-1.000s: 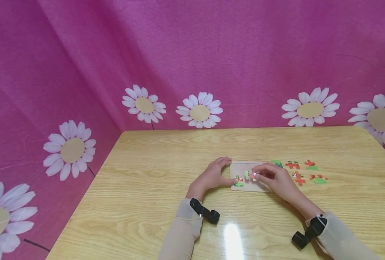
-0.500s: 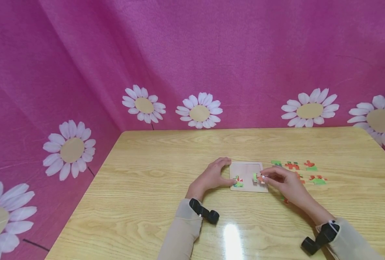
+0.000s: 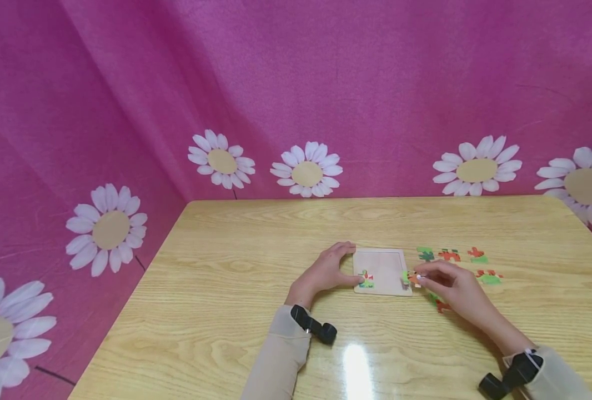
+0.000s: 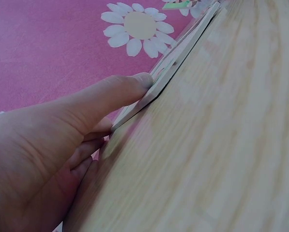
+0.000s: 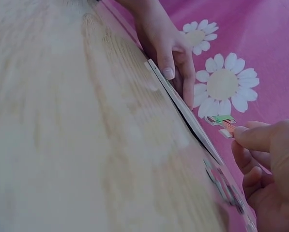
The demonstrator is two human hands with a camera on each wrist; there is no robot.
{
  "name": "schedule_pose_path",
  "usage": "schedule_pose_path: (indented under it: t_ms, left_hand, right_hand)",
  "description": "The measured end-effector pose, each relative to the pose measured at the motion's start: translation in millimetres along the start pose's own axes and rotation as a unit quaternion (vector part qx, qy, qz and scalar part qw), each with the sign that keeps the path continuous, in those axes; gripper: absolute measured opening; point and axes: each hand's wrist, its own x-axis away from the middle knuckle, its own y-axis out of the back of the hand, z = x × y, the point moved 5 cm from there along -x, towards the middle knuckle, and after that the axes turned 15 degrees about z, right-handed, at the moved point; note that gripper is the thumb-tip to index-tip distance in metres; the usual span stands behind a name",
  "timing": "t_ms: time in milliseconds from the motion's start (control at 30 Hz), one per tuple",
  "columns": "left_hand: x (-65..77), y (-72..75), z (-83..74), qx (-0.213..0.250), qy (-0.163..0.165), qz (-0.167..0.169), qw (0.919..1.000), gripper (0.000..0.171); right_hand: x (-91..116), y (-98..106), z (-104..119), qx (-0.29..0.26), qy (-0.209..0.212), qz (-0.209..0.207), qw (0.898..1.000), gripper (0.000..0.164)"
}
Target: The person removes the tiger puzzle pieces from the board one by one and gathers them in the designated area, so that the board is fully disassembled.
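Observation:
A pale, square puzzle tray lies on the table, with one red, green and white puzzle piece in its near-left corner. My left hand grips the tray's left side, thumb on top over that corner and fingers along the edge. In the left wrist view the thumb presses on the tray's rim. My right hand pinches an orange and green puzzle piece between thumb and forefinger. The held piece is raised over the tray's right edge.
Several loose puzzle pieces lie right of the tray: a green one, red ones and a red-green one. Another piece lies nearer, partly under the right hand. A pink curtain with daisies hangs behind the wooden table.
My right hand has moved right with the pinched puzzle piece, from over the tray's middle to its right edge. More of the tray and the near loose piece now show. The left hand stays put.

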Motion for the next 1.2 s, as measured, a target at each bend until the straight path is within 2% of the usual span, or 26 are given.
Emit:
schedule_pose_path:
  t_ms: [233,700,967,1200]
  left_hand:
    - [0.3,0.0,0.3,0.004,0.003,0.001,1.0000,0.078]
    - [-2.0,-0.6,2.9,-0.003,-0.006,-0.003,1.0000,0.078]
    - [-1.9,-0.5,3.0,0.004,-0.006,-0.004,1.0000,0.078]
    - [-1.6,-0.9,2.3,0.010,-0.009,-0.002,0.9999,0.078]
  right_hand:
    - [10.1,6.2,-4.3,-0.008,0.007,-0.001,1.000,0.019]
    - [31.1,19.4,-13.8,0.017,-0.003,-0.019,1.000,0.017]
    - [41.4,25.7,-17.0,0.019,0.011,-0.026,0.999,0.019]
    - [53.9,32.1,-22.3,0.027,-0.002,-0.029,0.999,0.020]
